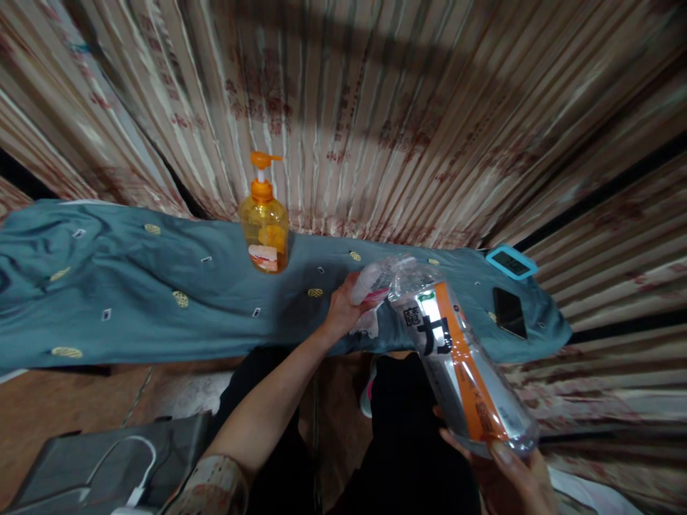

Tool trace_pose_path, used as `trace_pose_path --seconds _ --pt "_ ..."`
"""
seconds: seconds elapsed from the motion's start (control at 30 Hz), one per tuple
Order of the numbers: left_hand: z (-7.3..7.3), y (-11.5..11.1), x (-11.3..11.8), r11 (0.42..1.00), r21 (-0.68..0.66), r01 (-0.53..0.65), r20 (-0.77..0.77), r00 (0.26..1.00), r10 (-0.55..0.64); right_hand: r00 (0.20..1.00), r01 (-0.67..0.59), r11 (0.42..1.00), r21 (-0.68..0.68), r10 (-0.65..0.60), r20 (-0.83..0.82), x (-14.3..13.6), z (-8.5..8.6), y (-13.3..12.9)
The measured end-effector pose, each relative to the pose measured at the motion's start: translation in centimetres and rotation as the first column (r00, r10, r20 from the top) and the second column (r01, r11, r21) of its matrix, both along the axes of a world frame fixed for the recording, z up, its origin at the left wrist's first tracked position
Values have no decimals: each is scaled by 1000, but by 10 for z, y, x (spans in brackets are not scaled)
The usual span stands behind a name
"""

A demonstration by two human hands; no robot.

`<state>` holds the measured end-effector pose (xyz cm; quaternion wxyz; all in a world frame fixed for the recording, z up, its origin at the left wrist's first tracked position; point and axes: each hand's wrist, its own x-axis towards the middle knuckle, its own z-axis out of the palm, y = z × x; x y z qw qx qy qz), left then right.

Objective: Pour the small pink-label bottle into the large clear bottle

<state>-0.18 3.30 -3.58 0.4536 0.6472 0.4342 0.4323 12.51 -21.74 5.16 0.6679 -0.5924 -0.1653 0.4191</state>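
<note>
A large clear bottle [461, 365] with an orange and silver label lies tilted in front of me, its base toward the lower right. My right hand [504, 465] grips that base. At the bottle's upper end, my left hand [343, 307] is closed around a white and pink spray head [370, 282], which looks wrapped in clear plastic. Whether the spray head is joined to the bottle, I cannot tell. An orange pump bottle [265, 229] stands upright to the left of my left hand, apart from it.
A green cloth [215, 315] with yellow prints covers the narrow table. At its right end are a blue-framed digital clock [512, 262] and a black phone [509, 312]. Curtains [343, 129] hang behind. A grey box [101, 465] with a white cable is at lower left.
</note>
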Motion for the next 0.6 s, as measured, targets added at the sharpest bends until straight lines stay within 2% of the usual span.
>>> trace_pose_path --seconds 0.27,0.47,0.6 --pt "3 -1 -3 1000 8 3 -25 1000 -3 1000 -6 1000 12 6 -8 -4 -2 -2" --pt "-4 1 -1 999 42 19 47 999 -21 999 17 995 -102 -14 30 -5 -3 -2" --pt "-4 2 -2 999 22 33 65 997 -34 1000 9 996 -93 -9 0 -4 -6 -3"
